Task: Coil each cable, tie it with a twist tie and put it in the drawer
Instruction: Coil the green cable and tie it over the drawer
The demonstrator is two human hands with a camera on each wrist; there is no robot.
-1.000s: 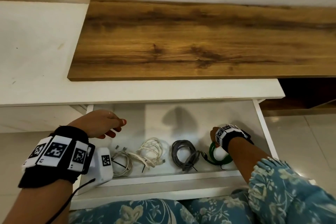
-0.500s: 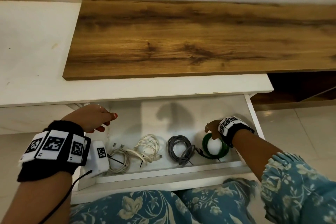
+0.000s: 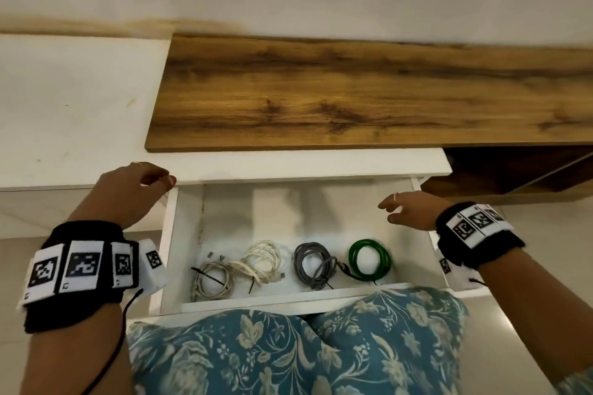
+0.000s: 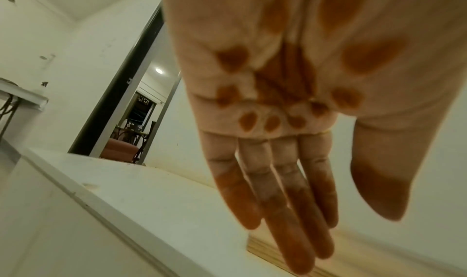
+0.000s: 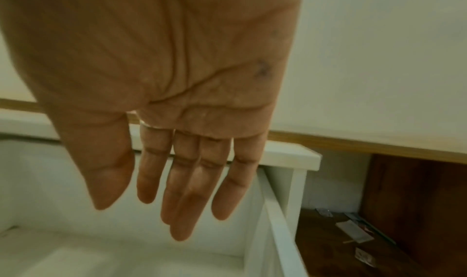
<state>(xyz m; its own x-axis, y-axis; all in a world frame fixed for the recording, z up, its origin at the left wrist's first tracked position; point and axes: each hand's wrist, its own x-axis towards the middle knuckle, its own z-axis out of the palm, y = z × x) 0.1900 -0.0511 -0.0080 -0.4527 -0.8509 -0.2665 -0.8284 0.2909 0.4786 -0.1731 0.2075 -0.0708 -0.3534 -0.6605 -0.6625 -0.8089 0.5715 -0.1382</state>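
The white drawer (image 3: 426, 244) stands pulled out below the white top. Several coiled cables lie in a row on its floor: two white ones (image 3: 211, 279) (image 3: 261, 261), a grey one (image 3: 313, 264) and a green one (image 3: 369, 258), each with a dark twist tie. My left hand (image 3: 134, 192) hovers over the drawer's left wall, empty, with straight fingers (image 4: 290, 211) in the left wrist view. My right hand (image 3: 407, 212) hangs above the drawer's right side, clear of the green cable, its fingers (image 5: 187, 197) straight and empty.
A wooden board (image 3: 353, 96) lies on the white top (image 3: 73, 106) behind the drawer. A dark open shelf (image 3: 513, 170) with small scraps (image 5: 353, 231) sits to the right. My lap in blue floral cloth (image 3: 288, 346) covers the drawer's front edge.
My right hand let go of the green coil and rose to the drawer's right wall. My left hand lifted toward the top's edge. The camera tilted up.
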